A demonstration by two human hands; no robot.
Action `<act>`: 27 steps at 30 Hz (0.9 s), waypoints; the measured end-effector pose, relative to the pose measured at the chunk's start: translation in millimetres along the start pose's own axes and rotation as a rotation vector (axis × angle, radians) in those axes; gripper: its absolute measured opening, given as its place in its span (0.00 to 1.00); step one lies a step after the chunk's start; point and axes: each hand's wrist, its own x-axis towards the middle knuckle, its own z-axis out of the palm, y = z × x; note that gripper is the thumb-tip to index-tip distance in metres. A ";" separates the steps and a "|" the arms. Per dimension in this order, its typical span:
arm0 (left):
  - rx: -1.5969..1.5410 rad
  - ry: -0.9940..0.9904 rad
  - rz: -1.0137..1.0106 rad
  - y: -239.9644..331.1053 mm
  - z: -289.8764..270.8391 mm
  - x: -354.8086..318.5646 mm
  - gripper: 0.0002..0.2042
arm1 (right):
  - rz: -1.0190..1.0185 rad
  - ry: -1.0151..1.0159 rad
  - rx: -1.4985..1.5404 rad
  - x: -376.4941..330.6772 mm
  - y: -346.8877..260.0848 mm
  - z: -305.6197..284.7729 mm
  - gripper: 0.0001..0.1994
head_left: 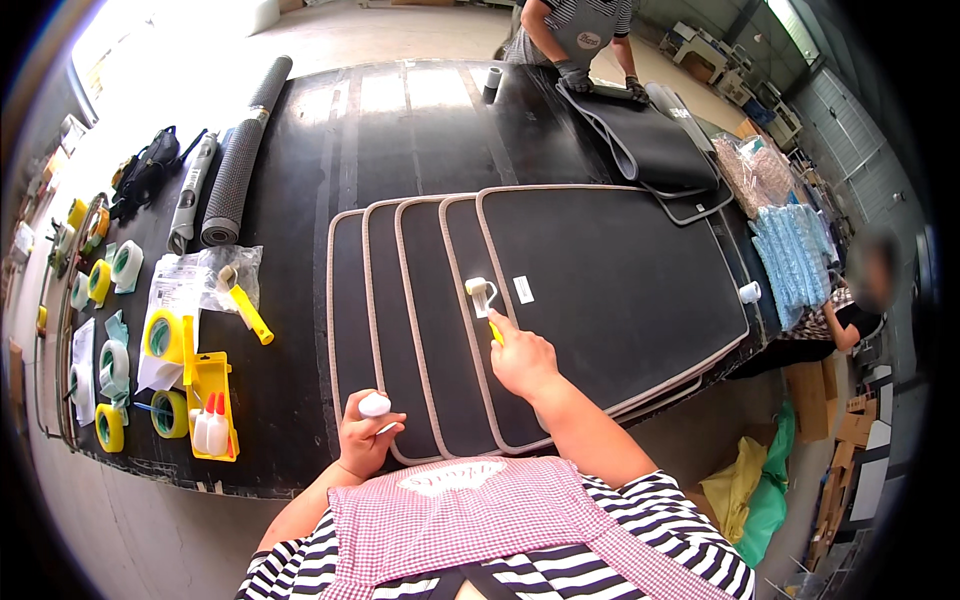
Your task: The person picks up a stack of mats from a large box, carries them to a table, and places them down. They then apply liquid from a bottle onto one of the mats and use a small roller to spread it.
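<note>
Several dark flat mats (610, 270) with pale bound edges lie fanned on the black table in front of me. The top one bears a small white label (524, 289). My right hand (525, 360) is closed around the yellow handle of a small paint roller (480, 288). Its pale roller head is over the mats' edges, left of the label; whether it touches is unclear. My left hand (364, 437), near the table's front edge, is closed on a white round-ended object (374, 404), its lower part hidden by my fingers.
At left are rolls of tape (163, 335), a yellow tray (212, 375) with red-tipped white bottles (211, 430), another yellow-handled roller (252, 315) and a long dark roll (240, 170). Across the table, a gloved person handles a folded dark sheet (650, 140). Blue packets (790, 260) and another person are at right.
</note>
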 end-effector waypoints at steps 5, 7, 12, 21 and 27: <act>0.019 0.019 -0.015 0.2 -0.7 -3.0 0.09 | 0.000 -0.022 -0.026 -28.4 6.3 5.1 0.26; 0.036 0.011 0.002 -0.4 -1.2 -2.1 0.09 | -0.025 0.010 -0.022 -26.6 11.3 8.7 0.26; 0.036 0.009 0.015 2.8 -0.2 -0.3 0.09 | -0.027 0.051 0.007 -3.9 8.8 9.2 0.26; 0.043 -0.005 0.014 0.7 0.5 -1.6 0.09 | -0.061 0.071 -0.008 -28.3 17.8 18.1 0.27; 0.050 0.001 0.015 0.7 -0.6 -3.0 0.10 | -0.037 0.015 -0.015 -43.1 16.5 19.9 0.26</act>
